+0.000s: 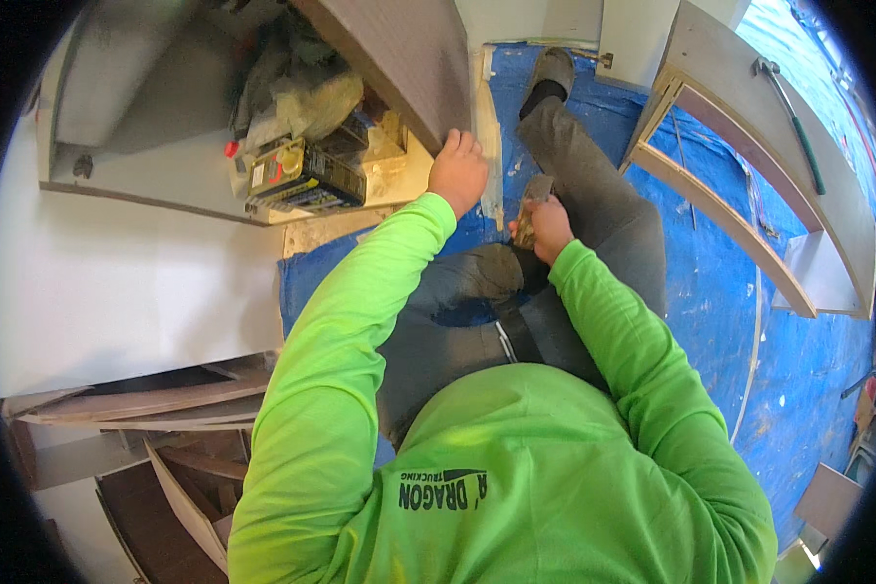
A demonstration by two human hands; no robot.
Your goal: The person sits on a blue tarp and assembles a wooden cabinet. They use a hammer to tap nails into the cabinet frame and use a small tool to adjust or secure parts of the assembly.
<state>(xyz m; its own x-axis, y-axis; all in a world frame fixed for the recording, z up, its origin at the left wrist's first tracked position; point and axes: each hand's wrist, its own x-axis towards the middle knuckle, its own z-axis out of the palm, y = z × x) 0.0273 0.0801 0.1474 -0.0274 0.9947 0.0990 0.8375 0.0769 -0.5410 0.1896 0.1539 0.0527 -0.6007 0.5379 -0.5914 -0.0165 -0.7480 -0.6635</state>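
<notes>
My left hand (457, 175) has its fingers curled over the front edge of a grey-brown cabinet panel (409, 58). Inside the open cabinet, left of that hand, lies a dark rectangular metal can (321, 180) with a yellow cap, beside crumpled plastic bags (311, 107). My right hand (552, 232) is closed around a short, flat, brownish-grey tool (531, 200), held above my legs. Its broad end points away from me, and my fingers hide the rest, so its exact kind is unclear.
Blue sheeting (706, 341) covers the floor beneath me. At the right lies a wooden cabinet frame (740, 204) with a green-handled hammer (796, 127) on it. Curved wooden boards (156, 399) are piled at the left. My outstretched leg (594, 165) reaches toward the far wall.
</notes>
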